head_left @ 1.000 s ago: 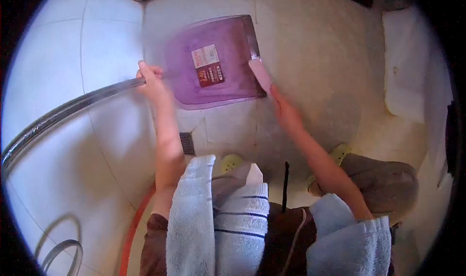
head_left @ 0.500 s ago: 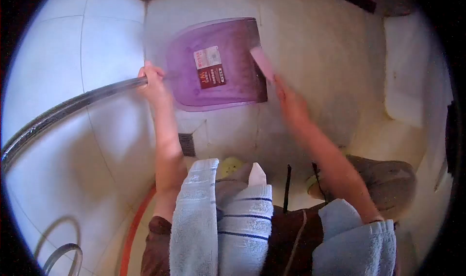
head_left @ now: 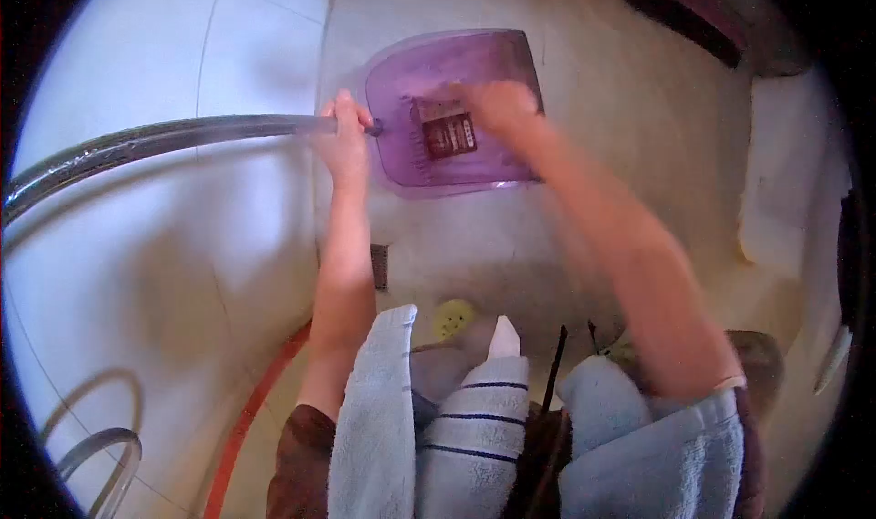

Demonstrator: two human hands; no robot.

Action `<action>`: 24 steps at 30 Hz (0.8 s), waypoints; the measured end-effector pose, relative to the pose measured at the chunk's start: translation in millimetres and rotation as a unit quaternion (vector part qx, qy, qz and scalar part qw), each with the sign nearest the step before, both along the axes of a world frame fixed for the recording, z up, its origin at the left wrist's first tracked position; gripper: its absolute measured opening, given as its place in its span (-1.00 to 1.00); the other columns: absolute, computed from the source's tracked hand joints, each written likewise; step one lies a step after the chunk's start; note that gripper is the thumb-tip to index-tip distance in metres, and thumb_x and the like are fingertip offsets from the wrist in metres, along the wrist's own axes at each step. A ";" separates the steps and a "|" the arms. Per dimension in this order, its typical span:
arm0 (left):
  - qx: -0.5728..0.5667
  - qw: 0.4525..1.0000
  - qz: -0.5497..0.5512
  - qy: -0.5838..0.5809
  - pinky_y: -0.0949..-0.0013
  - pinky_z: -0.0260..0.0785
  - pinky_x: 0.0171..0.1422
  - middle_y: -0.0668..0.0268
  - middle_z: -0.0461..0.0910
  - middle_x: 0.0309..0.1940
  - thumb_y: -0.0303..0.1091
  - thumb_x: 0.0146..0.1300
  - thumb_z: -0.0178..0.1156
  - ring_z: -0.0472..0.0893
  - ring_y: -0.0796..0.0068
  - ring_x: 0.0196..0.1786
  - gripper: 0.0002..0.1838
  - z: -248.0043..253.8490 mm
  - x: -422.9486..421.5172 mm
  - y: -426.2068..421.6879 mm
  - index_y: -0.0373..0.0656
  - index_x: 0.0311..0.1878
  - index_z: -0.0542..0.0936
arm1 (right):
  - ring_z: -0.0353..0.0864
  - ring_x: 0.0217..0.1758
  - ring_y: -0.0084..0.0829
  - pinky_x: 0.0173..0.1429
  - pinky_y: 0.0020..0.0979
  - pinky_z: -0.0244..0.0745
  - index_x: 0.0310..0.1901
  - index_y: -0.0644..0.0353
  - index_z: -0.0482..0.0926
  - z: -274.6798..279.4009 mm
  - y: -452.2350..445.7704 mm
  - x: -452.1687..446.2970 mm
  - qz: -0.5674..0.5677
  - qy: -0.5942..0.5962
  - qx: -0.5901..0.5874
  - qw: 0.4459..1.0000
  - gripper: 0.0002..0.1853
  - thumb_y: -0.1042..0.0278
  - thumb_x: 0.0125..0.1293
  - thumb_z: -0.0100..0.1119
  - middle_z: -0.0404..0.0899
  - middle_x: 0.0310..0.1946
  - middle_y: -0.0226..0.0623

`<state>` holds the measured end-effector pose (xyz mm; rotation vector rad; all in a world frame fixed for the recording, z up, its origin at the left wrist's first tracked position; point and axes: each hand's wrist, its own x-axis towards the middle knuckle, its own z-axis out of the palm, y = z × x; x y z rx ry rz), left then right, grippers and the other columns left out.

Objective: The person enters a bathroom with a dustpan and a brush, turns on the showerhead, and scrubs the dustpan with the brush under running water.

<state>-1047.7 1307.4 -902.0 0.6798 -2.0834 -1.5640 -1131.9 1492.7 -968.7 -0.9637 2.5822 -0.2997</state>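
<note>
A translucent purple dustpan (head_left: pixel 392 158) with a printed label (head_left: pixel 450 136) is held above the floor, its open edge towards the right. My left hand (head_left: pixel 347 136) is closed around its long dark, shiny handle (head_left: pixel 182 136), close to the pan. Over the upper middle of the pan is my right hand (head_left: pixel 502 110), smeared by motion, fingers towards the label. The pale pink flat piece it gripped in the earlier frame is now hidden or blurred at the fingers, and I cannot make out its kind.
Tiled wall (head_left: pixel 255 99) rises on the left. A floor drain (head_left: pixel 380 266) lies below my left forearm. A red hose (head_left: pixel 255 419) and a curved metal tube (head_left: pixel 114 441) are at lower left. Light towels (head_left: pixel 479 419) lie over my lap, beside a yellow-green shoe (head_left: pixel 453 318).
My right hand has moved from beside the pan's open edge to over its inside. The pan, handle and left hand sit further right in view, partly because the view has shifted.
</note>
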 end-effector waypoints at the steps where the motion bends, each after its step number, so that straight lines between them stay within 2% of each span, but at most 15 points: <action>1: 0.013 1.000 0.004 -0.004 0.54 0.09 -0.49 0.39 0.41 -0.73 -0.28 0.23 0.04 0.28 0.68 -0.62 -0.65 -0.5 0.7 3.1 -0.15 -0.67 0.36 | 0.59 -0.24 -0.15 -0.21 -0.14 0.47 0.11 -0.25 0.36 -3.7 14.3 -17.8 -0.004 -0.014 0.028 1.000 -0.63 0.29 0.27 -0.14 0.59 -0.37 -0.16; 2: 0.024 1.000 0.011 0.000 0.55 0.09 -0.49 0.39 0.41 -0.73 -0.29 0.24 0.03 0.28 0.68 -0.62 -0.66 1.4 -3.2 8.5 -0.14 -0.67 0.35 | 0.59 -0.21 -0.17 -0.18 -0.15 0.48 0.06 -0.21 0.42 -5.6 35.3 -38.0 -0.004 -0.019 0.053 0.998 -0.67 0.27 0.27 -0.13 0.59 -0.34 -0.17; 4: 0.036 0.999 0.004 0.021 0.57 0.09 -0.48 0.38 0.42 -0.72 -0.32 0.25 0.03 0.28 0.68 -0.62 -0.66 -0.4 -2.8 13.7 -0.13 -0.66 0.35 | 0.57 -0.12 -0.18 -0.12 -0.13 0.48 0.06 -0.30 0.44 2.1 84.9 -57.2 -0.051 -0.019 -0.013 0.998 -0.65 0.22 0.23 -0.13 0.57 -0.18 -0.21; 7: 0.039 0.998 -0.017 0.044 0.56 0.09 -0.48 0.38 0.42 -0.72 -0.33 0.25 0.02 0.28 0.68 -0.62 -0.66 0.7 -1.6 17.9 -0.13 -0.67 0.34 | 0.58 -0.14 -0.19 -0.13 -0.14 0.49 0.04 -0.27 0.46 37.6 103.4 -66.6 -0.074 -0.023 0.030 0.997 -0.67 0.22 0.27 -0.17 0.57 -0.18 -0.22; 10: 0.056 0.998 -0.013 0.017 0.56 0.10 -0.49 0.38 0.41 -0.72 -0.34 0.26 0.01 0.28 0.68 -0.62 -0.65 9.8 -2.5 26.0 -0.13 -0.67 0.34 | 0.58 -0.14 -0.20 -0.13 -0.15 0.49 0.02 -0.23 0.48 1.2 61.4 -61.8 0.043 -0.005 -0.019 0.999 -0.69 0.16 0.28 -0.16 0.58 -0.18 -0.22; 13: 0.056 0.998 -0.012 0.015 0.55 0.10 -0.49 0.37 0.41 -0.73 -0.33 0.26 0.00 0.28 0.68 -0.62 -0.65 7.9 -1.1 22.1 -0.14 -0.68 0.35 | 0.58 -0.23 -0.18 -0.17 -0.18 0.48 0.05 -0.31 0.44 -6.1 8.1 -55.2 0.018 0.010 0.103 0.995 -0.68 0.04 0.28 -0.12 0.60 -0.29 -0.27; 15: 0.058 0.998 -0.006 0.008 0.55 0.09 -0.50 0.37 0.40 -0.73 -0.33 0.26 0.00 0.28 0.68 -0.63 -0.64 13.4 -0.8 22.6 -0.14 -0.68 0.35 | 0.59 -0.24 -0.18 -0.18 -0.19 0.49 0.05 -0.34 0.44 12.4 47.7 -81.1 0.058 0.024 0.099 0.993 -0.67 -0.01 0.28 -0.15 0.60 -0.31 -0.27; 17: 0.061 0.998 -0.016 0.025 0.55 0.10 -0.50 0.36 0.40 -0.74 -0.31 0.26 0.01 0.29 0.67 -0.63 -0.63 12.5 -1.4 22.4 -0.15 -0.69 0.35 | 0.59 -0.23 -0.18 -0.17 -0.19 0.49 0.06 -0.31 0.44 -6.7 114.6 -108.6 0.047 0.036 -0.041 0.997 -0.67 0.03 0.30 -0.19 0.60 -0.30 -0.29; 20: 0.076 0.997 -0.012 0.007 0.55 0.14 -0.50 0.39 0.39 -0.72 -0.30 0.27 0.01 0.33 0.67 -0.61 -0.64 17.5 -0.5 25.5 -0.16 -0.66 0.35 | 0.60 -0.19 -0.23 -0.18 -0.19 0.50 -0.03 -0.22 0.54 58.9 102.2 -85.5 -0.013 0.065 0.158 0.985 -0.71 0.12 0.25 -0.10 0.58 -0.25 -0.16; 22: 0.078 0.997 -0.020 0.001 0.55 0.15 -0.50 0.39 0.39 -0.72 -0.29 0.27 0.01 0.34 0.67 -0.61 -0.64 19.7 -3.4 29.7 -0.17 -0.66 0.35 | 0.59 -0.17 -0.23 -0.14 -0.22 0.50 0.00 -0.26 0.52 14.1 77.1 -79.4 0.010 0.014 -0.004 1.000 -0.70 0.15 0.25 -0.10 0.58 -0.24 -0.18; 24: 0.066 0.997 -0.033 0.006 0.55 0.12 -0.49 0.36 0.40 -0.74 -0.27 0.26 0.04 0.32 0.66 -0.62 -0.62 19.8 -3.1 29.2 -0.16 -0.68 0.35 | 0.58 -0.14 -0.21 -0.09 -0.22 0.49 -0.01 -0.27 0.52 -46.4 11.9 -71.6 0.026 0.007 0.103 0.994 -0.70 0.16 0.25 -0.11 0.58 -0.20 -0.21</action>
